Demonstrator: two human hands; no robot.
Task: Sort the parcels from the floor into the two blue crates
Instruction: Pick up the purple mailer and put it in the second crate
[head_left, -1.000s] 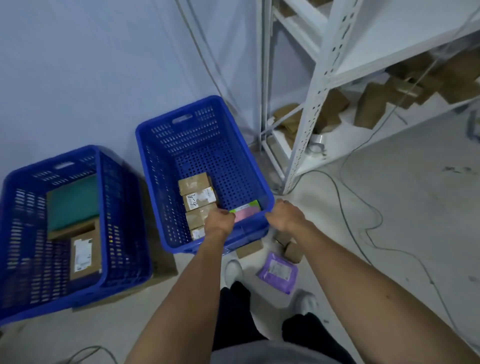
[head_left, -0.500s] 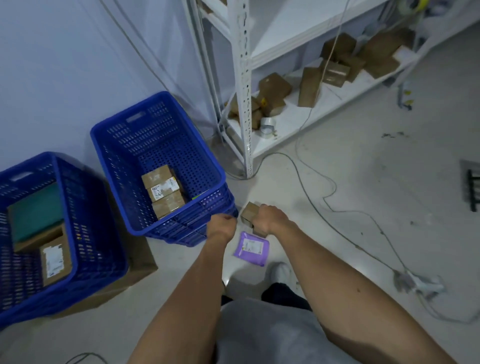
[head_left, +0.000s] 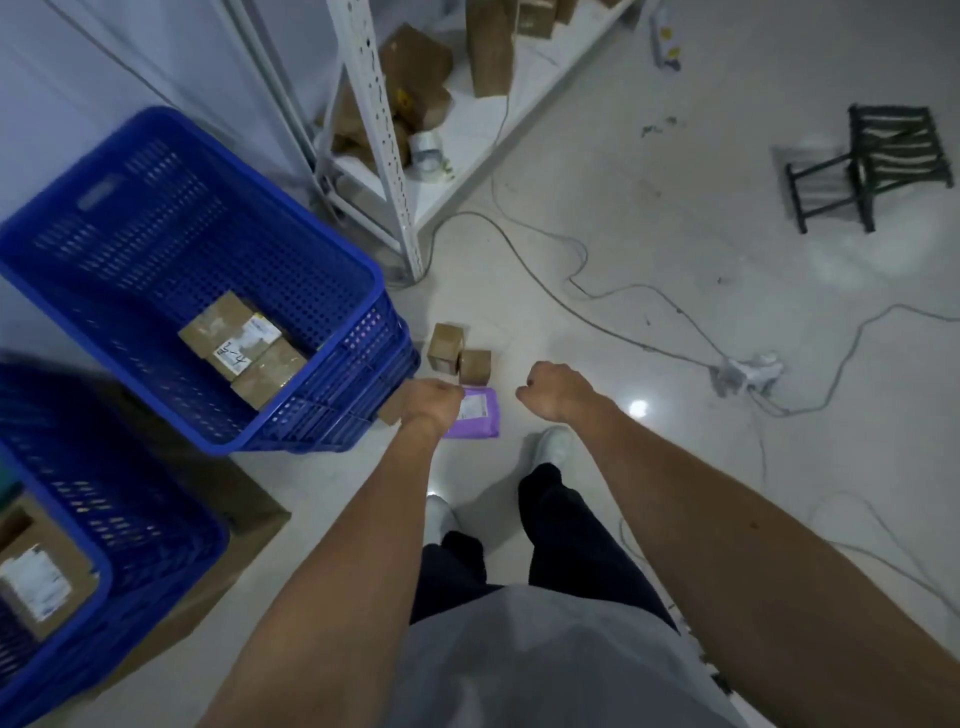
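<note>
Flat on the floor (head_left: 649, 249), label up: purple parcel (head_left: 480, 415), just off the near right corner of the nearer blue crate (head_left: 376, 283), left edge hidden under the left grip (head_left: 434, 402). Too much covered to call a long axis; looks close to square. Just beyond its far edge, touching each other, two small brown boxes (head_left: 447, 345), also on the floor. Over the parcel's left part in this view, the left grip, knuckles up, fingers tucked out of sight beneath; cannot tell whether clenched on nothing or pinching something. To the parcel's right and apart from it, the right grip (head_left: 556, 389), curled into a fist with nothing visible inside. Judged from this: nearer by far, the left, needing only a straight drop; from the right, a move across toward the crate. Height above the floor not readable here. Already inside the nearer crate, brown labelled parcels (head_left: 244, 348) by its near wall; more in the second blue crate (head_left: 106, 577) at lower left. Likely snag: boxes crowding the far edge, so better a take from the near edge.
</note>
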